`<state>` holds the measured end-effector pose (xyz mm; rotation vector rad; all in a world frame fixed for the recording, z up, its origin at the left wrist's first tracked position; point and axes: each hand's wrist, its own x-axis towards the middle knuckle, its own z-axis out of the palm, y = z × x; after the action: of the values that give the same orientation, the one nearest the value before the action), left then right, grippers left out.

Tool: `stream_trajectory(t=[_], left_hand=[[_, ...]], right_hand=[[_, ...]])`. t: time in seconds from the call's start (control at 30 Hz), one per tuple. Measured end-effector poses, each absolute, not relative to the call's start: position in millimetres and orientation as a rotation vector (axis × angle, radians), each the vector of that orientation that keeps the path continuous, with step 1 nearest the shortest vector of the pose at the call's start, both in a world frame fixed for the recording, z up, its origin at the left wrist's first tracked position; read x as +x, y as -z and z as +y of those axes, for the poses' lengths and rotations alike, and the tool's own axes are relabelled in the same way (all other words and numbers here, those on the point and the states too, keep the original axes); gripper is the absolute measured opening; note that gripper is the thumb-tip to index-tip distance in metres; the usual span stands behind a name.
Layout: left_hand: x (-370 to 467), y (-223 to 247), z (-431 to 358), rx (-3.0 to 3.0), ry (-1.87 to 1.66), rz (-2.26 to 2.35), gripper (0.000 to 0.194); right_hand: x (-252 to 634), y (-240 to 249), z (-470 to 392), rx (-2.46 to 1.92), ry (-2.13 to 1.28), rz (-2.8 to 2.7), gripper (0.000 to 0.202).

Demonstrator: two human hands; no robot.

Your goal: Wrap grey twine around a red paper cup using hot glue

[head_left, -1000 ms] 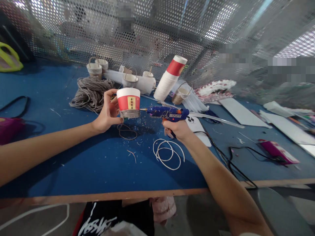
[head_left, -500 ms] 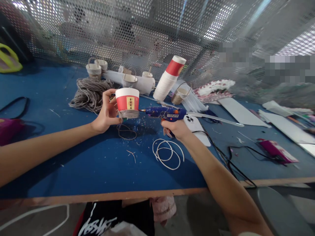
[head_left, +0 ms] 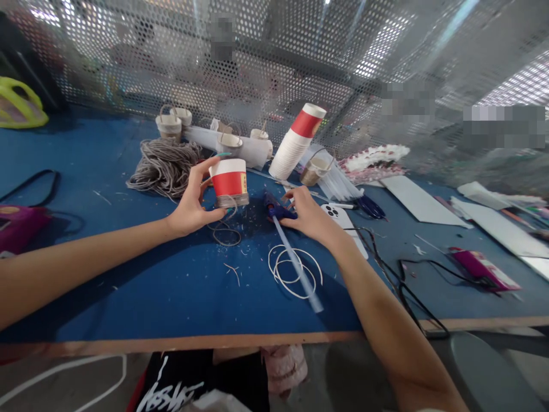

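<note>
My left hand (head_left: 195,203) grips a red and white paper cup (head_left: 227,178), thumb below and fingers at its rim. Grey cord is wound around the cup's base, and a loose end of cord (head_left: 226,234) trails to the table. A blue glue gun (head_left: 271,205) appears to rest on the tabletop, nozzle pointing away and a long clear glue stick (head_left: 295,260) sticking out toward me. Beside its handle is my right hand (head_left: 311,216), fingers apart and loosely curved; whether they touch the handle is hard to see.
Behind the cup lies a grey cord bundle (head_left: 165,166). A leaning stack of paper cups (head_left: 294,143) and several cord-wrapped cups with handles stand farther back. White cord loops (head_left: 295,272) lie under the glue stick. To the right are a phone (head_left: 343,220), black cables (head_left: 386,266) and white boards (head_left: 424,200).
The glue gun has left the cup's base and swung from pointing left to pointing away, down at the table. My right hand has loosened around it. The cup has turned and shifted slightly right.
</note>
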<state>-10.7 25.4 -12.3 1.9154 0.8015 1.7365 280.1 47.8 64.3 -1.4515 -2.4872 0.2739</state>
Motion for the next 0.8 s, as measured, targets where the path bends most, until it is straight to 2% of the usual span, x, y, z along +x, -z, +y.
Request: stream_trajectory(t=[0.1,0.17,0.27,0.43,0.53,0.8], left_hand=[[-11.6,10.7,24.0,1.974,-1.746,0.900,0.088],[-12.1,9.4,23.1,2.014,-1.760,0.936,0.088],[-12.5,7.3,21.2,2.073,-1.754,0.977,0.092],[-12.0,2.8,16.7,2.164,-1.749,0.998,0.091],[-11.4,-0.2,13.8,2.229,-1.748,1.022,0.089],[-11.5,-3.8,9.4,2.303,-1.650,1.093,0.090]], right_hand=[[289.2,-80.6,43.0,-1.262,-0.374,-2.567,0.050],[286.5,-84.0,36.8,-1.054,-0.575,-2.516,0.042],[264.9,-73.3,21.8,-0.878,-0.777,-2.111,0.028],[218.6,-46.0,-7.3,-0.859,-1.300,-1.762,0.039],[207.1,-42.5,-16.2,-0.787,-1.461,-1.620,0.043],[210.8,-63.3,-23.2,-0.637,-1.778,-1.297,0.038]])
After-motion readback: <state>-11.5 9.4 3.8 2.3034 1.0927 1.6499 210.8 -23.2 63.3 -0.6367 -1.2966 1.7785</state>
